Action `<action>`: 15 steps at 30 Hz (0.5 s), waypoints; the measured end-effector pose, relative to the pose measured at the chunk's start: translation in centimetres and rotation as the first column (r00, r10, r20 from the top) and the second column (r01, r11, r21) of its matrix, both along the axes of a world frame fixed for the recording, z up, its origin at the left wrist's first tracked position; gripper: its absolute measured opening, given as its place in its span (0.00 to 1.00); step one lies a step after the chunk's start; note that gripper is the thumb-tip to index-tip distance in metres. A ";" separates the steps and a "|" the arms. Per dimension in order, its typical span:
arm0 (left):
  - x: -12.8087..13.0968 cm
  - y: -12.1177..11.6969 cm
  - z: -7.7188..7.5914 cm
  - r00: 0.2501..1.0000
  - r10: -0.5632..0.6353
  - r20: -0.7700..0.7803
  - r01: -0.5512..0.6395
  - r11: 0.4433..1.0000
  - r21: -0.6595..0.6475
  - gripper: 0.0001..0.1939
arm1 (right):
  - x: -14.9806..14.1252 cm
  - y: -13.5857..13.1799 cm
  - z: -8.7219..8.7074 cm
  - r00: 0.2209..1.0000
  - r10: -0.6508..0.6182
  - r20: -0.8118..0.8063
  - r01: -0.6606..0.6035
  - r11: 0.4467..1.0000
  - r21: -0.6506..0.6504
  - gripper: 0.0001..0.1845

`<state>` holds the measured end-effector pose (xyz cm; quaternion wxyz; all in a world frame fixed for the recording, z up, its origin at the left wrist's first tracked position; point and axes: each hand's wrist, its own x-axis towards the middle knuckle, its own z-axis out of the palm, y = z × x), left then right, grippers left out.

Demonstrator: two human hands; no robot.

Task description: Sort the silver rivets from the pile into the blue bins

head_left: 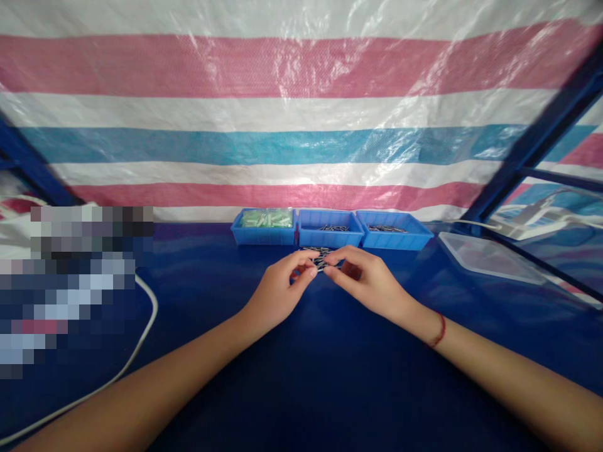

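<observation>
A small heap of thin, dark metal pieces, possibly screws or pins, lies on the blue table just in front of the bins. My left hand is at the heap's left side, thumb and fingers curled and closed around some of the pieces. From the right, my right hand meets it, its thumb and index finger also closed on the pieces. The fingertips of both hands almost touch. Exactly which pieces each hand grips is partly hidden by the fingers.
Behind the hands stand three blue bins: the left bin holds pale green packets, the middle bin and right bin thin metal pieces. A clear plastic lid lies right. A white cable curves along the left.
</observation>
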<state>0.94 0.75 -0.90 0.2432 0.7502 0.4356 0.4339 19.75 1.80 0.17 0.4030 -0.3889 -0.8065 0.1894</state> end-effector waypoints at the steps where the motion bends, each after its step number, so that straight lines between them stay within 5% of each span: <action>1: 0.2 -0.3 0.0 1.000 -0.014 0.023 0.014 1.000 -0.007 0.13 | -0.2 -0.1 -0.1 0.999 0.016 -0.035 -0.017 1.000 -0.026 0.08; 15: 0.4 -1.0 0.3 0.994 -0.091 0.057 0.095 0.993 -0.068 0.11 | -0.8 -1.1 0.2 0.978 0.078 -0.191 -0.097 0.991 -0.093 0.07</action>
